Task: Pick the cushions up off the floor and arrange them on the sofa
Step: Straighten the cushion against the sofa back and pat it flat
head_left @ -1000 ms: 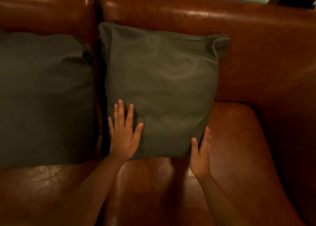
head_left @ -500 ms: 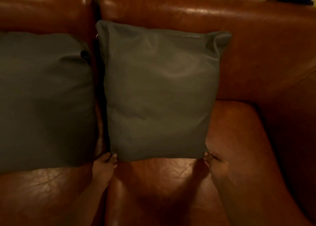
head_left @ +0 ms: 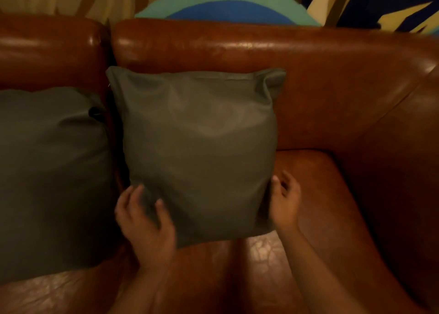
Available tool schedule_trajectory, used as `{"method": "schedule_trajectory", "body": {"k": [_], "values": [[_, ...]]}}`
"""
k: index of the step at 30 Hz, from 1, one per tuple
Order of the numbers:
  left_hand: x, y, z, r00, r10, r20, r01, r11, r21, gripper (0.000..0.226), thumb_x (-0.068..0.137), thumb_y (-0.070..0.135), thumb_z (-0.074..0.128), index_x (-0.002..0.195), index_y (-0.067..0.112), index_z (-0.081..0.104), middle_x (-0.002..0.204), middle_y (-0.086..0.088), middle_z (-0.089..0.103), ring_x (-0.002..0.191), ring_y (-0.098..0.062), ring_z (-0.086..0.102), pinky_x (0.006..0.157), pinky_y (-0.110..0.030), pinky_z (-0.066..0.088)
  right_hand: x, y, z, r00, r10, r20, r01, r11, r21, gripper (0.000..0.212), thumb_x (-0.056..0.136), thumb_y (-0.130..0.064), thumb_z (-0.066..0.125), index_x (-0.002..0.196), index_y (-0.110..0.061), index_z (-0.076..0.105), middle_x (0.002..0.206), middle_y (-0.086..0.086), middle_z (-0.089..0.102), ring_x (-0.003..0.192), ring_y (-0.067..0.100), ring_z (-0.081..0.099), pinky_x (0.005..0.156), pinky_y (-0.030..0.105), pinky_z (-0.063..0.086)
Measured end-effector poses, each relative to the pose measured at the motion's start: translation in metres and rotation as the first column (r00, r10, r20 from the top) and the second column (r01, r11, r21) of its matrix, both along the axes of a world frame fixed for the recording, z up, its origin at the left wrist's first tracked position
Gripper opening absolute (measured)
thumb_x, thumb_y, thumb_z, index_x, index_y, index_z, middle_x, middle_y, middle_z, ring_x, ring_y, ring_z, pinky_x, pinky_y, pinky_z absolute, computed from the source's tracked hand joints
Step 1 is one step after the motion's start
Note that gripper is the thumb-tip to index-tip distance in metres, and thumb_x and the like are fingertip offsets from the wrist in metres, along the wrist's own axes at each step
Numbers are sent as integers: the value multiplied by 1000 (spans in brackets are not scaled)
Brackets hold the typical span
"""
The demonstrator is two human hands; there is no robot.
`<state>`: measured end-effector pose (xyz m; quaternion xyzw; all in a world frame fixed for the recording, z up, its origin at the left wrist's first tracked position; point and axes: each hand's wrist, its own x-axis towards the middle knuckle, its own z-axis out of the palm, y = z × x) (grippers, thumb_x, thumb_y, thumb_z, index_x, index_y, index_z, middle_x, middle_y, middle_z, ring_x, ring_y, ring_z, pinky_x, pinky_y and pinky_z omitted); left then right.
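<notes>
Now, L hand (head_left: 145,221): fingers curled round the btm-left corner of the right cushion (head_left: 199,152), thumb on its front face. Blurred, so prob. moving. 1 s ago it lies flat on that face w/ fingers spread; 0.5 s ago it's tucked low at the corner.
R hand (head_left: 285,202): holds the btm-right edge, thumb on the front, fingers loosely curled at the side. How far they wrap behind: can't tell. 1 s ago it's straight and edge-on vs the same side.
Sofa seat (head_left: 316,190): glossy brown leather; both forearms cross it to reach the cushion.
Right cushion: dark grey-green, upright, leaning on the backrest (head_left: 237,47), left side by the seam between backrest sections. Btm edge at the seat; resting or slightly lifted, can't tell. Spot approx same as 1 s ago.
Left cushion (head_left: 52,176): same colour, just beside, also propped on the backrest, narrow gap between the two. No hand on it.
Behind sofa: patterned surface w/ a teal-and-blue round shape (head_left: 228,7).
Change: patting w/ flat palms → gripping both lower corners.
Meaning: looks like a last tweak, i.e. squaring or re-seating the right cushion, not a fresh placement.
Progress: both cushions in view are off the floor and on the sofa. Floor not in view, so any left down there: unknown.
Risk: slick cover on slick leather, so it may slide fwd once released; seat the btm edge firmly.
</notes>
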<state>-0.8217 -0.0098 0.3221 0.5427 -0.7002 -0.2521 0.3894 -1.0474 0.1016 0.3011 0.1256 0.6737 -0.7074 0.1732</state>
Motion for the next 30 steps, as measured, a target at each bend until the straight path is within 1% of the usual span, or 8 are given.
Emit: {"method": "schedule_trajectory", "body": {"k": [2,4,7,13,19,24,27,30], "values": [[-51,-6,47,961,-278,-7,268,934,-237,35,89,16,54,123,6,53,130,-18,51,128,-31,44,110,-45,31,-6,-15,22,997,51,-55,-53,998,-40,31,98,-22,56,125,-8,59,124,5,59,109,11,55,83,4,41],[-105,-26,84,928,-365,71,368,875,-314,31,92,19,51,122,15,56,135,-8,53,134,-22,41,113,-52,22,-19,-36,42,983,53,-177,-44,997,58,29,97,-21,57,122,-7,63,120,5,63,108,10,56,76,-3,39],[-178,-56,124,821,-493,286,563,781,-271,34,95,27,45,126,20,55,140,2,51,137,-15,38,115,-49,12,-34,-48,50,969,87,-230,-65,993,99,29,97,-19,57,121,-4,64,121,10,65,108,11,56,88,12,43],[-269,-88,126,552,-662,507,760,650,20,41,98,37,39,131,15,51,137,-6,54,125,-27,50,105,-44,34,-47,-57,49,995,29,-97,-25,999,47,25,96,-22,59,115,-8,69,103,0,66,100,11,59,86,21,44],[-300,-93,112,600,-660,453,704,704,94,37,94,35,46,126,22,57,129,-5,60,122,-28,53,107,-43,31,-51,-73,40,996,40,-82,-31,993,111,20,94,-17,61,109,-4,68,111,15,68,101,24,62,93,35,49],[-297,-100,105,741,-588,324,652,745,-139,23,89,40,56,100,21,61,107,1,64,106,-21,57,85,-36,33,-55,-69,37,987,-153,41,154,988,-29,4,92,-14,64,92,-12,67,93,8,67,89,20,61,81,29,49],[-298,-101,103,734,-563,380,667,703,-248,25,92,42,52,100,19,59,104,-2,63,102,-25,57,80,-38,32,-52,-73,38,971,-54,-231,119,954,275,18,96,-23,58,101,-11,70,108,11,67,106,29,59,94,39,45],[-302,-104,102,727,-514,455,670,676,-307,31,94,44,47,103,18,60,105,-5,63,102,-28,57,79,-40,33,-37,-70,49,793,184,-581,226,796,561,37,94,-35,48,123,-16,62,130,7,56,126,27,46,108,45,28]]}}
